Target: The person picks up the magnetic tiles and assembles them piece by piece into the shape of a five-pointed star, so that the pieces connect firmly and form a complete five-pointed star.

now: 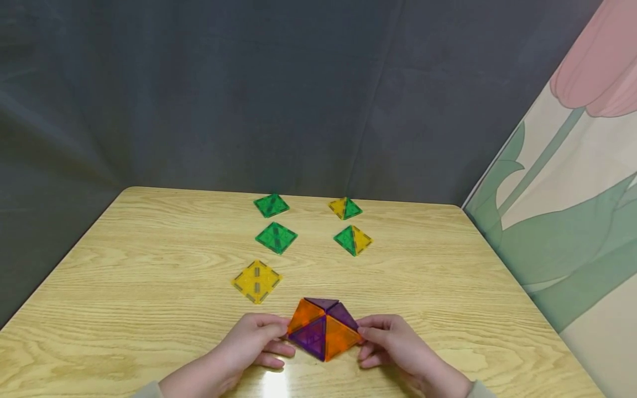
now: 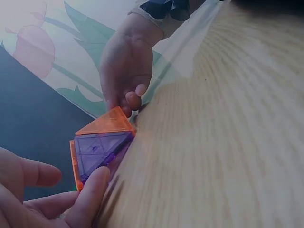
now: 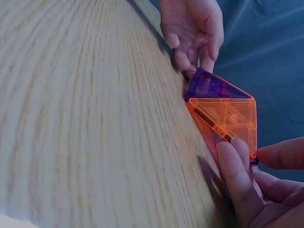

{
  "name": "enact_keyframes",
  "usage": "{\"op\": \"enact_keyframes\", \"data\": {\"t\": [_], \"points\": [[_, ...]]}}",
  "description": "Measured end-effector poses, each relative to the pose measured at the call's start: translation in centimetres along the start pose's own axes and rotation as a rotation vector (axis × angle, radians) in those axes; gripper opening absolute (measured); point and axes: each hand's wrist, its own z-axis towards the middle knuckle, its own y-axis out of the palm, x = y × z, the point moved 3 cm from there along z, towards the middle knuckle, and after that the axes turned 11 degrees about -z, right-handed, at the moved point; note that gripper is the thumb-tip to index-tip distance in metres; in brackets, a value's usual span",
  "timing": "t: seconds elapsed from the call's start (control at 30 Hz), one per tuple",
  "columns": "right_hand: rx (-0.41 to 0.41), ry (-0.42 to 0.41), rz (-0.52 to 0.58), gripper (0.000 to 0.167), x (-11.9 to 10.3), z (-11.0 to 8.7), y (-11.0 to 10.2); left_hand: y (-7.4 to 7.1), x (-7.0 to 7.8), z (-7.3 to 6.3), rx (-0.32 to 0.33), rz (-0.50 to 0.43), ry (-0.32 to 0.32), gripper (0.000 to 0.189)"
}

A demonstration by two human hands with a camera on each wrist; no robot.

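Note:
A low, peaked shape of orange and purple translucent magnetic tiles (image 1: pixel 325 330) is at the near middle of the table, between both hands. My left hand (image 1: pixel 256 338) pinches its left corner with thumb and forefinger, the other fingers loosely bent below. At the opposite corner, my right hand (image 1: pixel 395 344) pinches an orange tile in the same way. In the left wrist view the left fingertips (image 2: pixel 97 183) touch a purple tile (image 2: pixel 97 149) near its lower edge. The right wrist view shows right fingertips against an orange tile (image 3: pixel 228 118). The shape's inside is hidden.
Beyond the shape lies a yellow tile diamond (image 1: pixel 256 282). Two green diamonds (image 1: pixel 276 238) are farther back on the left, and two green-and-yellow ones (image 1: pixel 353 240) on the right. A dark curtain (image 1: pixel 298 99) borders the wooden table (image 1: pixel 149 287); a tulip-patterned cloth (image 1: pixel 582 221) hangs at right.

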Motion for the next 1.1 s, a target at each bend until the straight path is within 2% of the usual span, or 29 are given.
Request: {"op": "enact_keyframes", "data": {"t": [0.2,0.4,0.77,1.1], "points": [[0.019,-0.037,-0.004,0.034,-0.1,0.2,-0.4,0.3,0.5,0.2,0.005,0.055,-0.005,0.045],[0.063,-0.066,0.003,0.036,-0.3,0.1,-0.7,0.5,1.1,0.6,0.003,0.096,0.031,0.048],[0.124,-0.095,-0.061,0.054,-2.1,-0.3,-1.6,1.7,2.0,1.3,-0.021,0.058,0.088,0.050],[0.142,-0.051,-0.057,0.054,-2.1,-0.1,-1.6,2.1,2.1,1.5,-0.049,0.071,0.087,0.055]]}}
